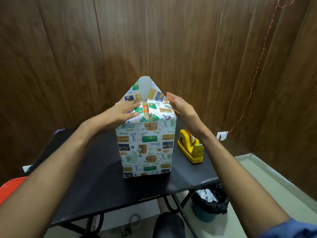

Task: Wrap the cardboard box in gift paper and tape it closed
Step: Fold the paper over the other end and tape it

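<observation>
Tape dispenser right of box

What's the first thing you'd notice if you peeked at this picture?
A tall box wrapped in white gift paper with colourful presents and scissors stands upright mid-table, its far top flap sticking up. The left hand presses flat on its top; the right hand hovers open beside it. A yellow tape dispenser sits to its right on the black table.

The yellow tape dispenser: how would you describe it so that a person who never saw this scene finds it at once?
Look at the black table. The tall box wrapped in patterned gift paper stands on it, and right of this box sits the yellow plastic tape dispenser. It is the only yellow thing there, low and wedge-shaped.
</observation>
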